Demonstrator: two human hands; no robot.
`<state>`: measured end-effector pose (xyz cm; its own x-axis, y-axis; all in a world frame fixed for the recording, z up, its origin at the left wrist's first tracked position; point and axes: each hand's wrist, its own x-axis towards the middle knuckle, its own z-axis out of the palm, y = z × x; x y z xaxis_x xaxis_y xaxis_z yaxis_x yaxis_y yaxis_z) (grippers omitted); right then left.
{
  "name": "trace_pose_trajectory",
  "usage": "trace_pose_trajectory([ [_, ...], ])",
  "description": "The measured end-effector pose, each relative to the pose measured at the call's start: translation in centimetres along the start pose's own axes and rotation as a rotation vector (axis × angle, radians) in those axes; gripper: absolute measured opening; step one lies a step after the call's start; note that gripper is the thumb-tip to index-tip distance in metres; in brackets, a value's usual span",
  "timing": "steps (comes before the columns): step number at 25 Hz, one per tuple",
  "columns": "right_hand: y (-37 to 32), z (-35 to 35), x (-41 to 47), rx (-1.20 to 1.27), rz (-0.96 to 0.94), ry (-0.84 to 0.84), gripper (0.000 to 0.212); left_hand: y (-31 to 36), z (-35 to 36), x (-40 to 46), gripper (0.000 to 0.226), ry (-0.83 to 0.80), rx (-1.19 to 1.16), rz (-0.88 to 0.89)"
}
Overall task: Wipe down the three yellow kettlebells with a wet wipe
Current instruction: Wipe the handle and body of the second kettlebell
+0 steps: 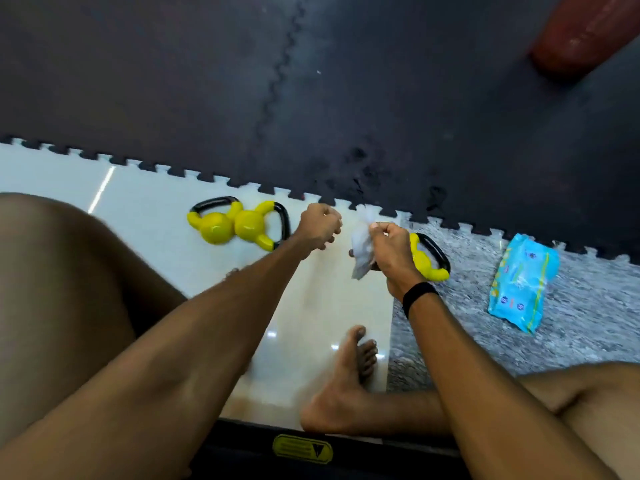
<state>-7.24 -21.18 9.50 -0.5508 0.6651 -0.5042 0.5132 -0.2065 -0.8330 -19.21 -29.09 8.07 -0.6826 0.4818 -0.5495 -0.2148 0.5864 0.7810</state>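
Note:
Two yellow kettlebells with black handles lie side by side on the pale floor tile, one at the left [212, 225] and one just right of it [254, 226]. A third yellow kettlebell [427, 259] lies further right, its body mostly hidden behind my right hand [391, 249]. That hand grips a crumpled white wet wipe [362, 251] above the floor. My left hand [317, 226] hovers just left of the wipe with its fingers curled and nothing visible in it.
A blue pack of wet wipes [521, 282] lies on the grey speckled floor at right. Dark interlocking mats [311, 98] cover the floor beyond. A red-brown cylinder [585, 32] sits at top right. My bare legs and foot [346, 379] fill the foreground.

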Motion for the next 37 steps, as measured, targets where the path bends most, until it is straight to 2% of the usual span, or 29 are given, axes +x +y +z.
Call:
trace_pose_trajectory([
  [7,-5.5,6.7,-5.8,-0.191,-0.212,-0.273,0.002,0.7,-11.8,-5.4,0.008,0.174,0.155,0.222],
  [11,-8.0,7.9,-7.4,-0.247,-0.289,-0.273,0.017,0.9,-15.9,-7.2,0.013,0.239,0.244,0.22],
  [14,-10.0,8.6,-8.2,-0.288,-0.327,-0.203,0.003,0.6,-17.4,-7.5,0.018,0.231,0.319,0.218],
  [21,-12.0,9.2,-4.5,-0.479,-0.387,-0.199,0.015,-0.4,-15.3,-3.9,0.044,0.147,0.466,0.129],
  [30,-13.9,10.8,3.0,-0.603,-0.424,-0.178,0.02,-1.6,-12.9,3.5,0.036,0.22,0.557,0.077],
  [37,-10.2,12.2,9.2,-0.531,-0.268,-0.093,0.017,-5.8,-12.3,8.7,0.054,0.21,0.551,-0.075],
])
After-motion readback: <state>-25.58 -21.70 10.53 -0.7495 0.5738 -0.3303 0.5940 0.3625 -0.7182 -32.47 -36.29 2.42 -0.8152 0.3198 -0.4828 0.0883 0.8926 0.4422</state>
